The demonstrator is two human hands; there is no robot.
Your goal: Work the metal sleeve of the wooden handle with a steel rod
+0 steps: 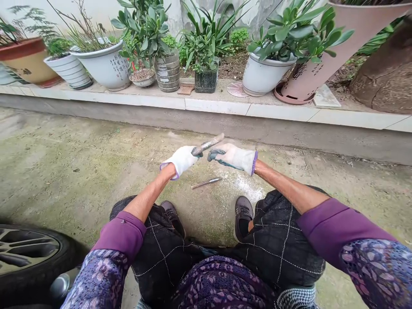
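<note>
Both my hands wear white work gloves with purple cuffs. My left hand is closed round the lower end of a grey metal rod that slants up to the right. My right hand is held just beside it, its dark-coated fingers curled towards the rod's lower part; whether they touch it I cannot tell. A second thin metal tool lies on the concrete ground below my hands, between my two dark shoes. I sit with my knees apart.
A raised tiled ledge runs across the back with several potted plants, among them a white pot and a tilted pink pot. A car tyre sits at the lower left. White powder marks the mossy concrete.
</note>
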